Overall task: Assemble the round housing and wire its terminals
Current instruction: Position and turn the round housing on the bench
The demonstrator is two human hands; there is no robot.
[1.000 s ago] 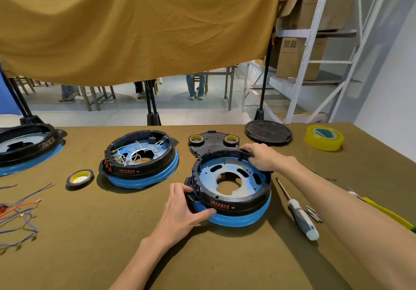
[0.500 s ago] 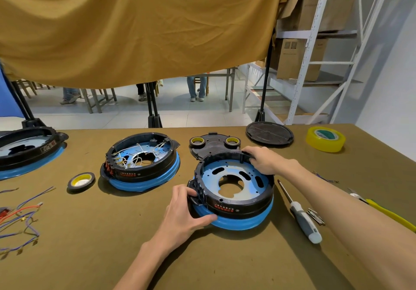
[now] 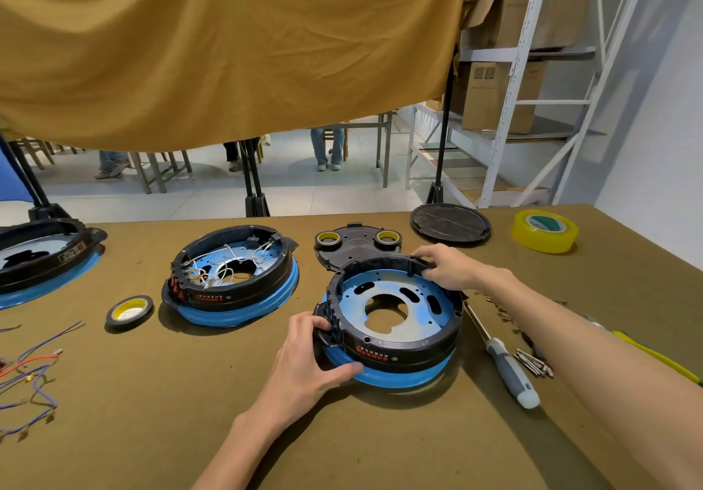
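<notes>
The round housing (image 3: 392, 318) sits on the olive-brown cloth-covered table (image 3: 152, 413), a black plastic ring on a glossy blue base with a slotted blue plate inside. The left hand (image 3: 304, 360) grips its near-left rim, thumb along the blue base; the right hand (image 3: 445, 267) pinches the far rim. Red lettering on the ring's front is too small to read.

Yellow tape roll (image 3: 544, 230), hanging mustard cloth (image 3: 228, 48), shelving (image 3: 528, 71) (cardboard boxes (image 3: 498, 98))

The olive-covered counter (image 3: 159, 406) carries three round housings (image 3: 392, 322) (image 3: 232, 280) (image 3: 38, 257), two dark covers (image 3: 450, 222) (image 3: 355, 240), tape rolls (image 3: 544, 230) (image 3: 129, 309), a screwdriver (image 3: 506, 364), loose wires (image 3: 30, 375) and what may be small screws (image 3: 532, 364).
</notes>
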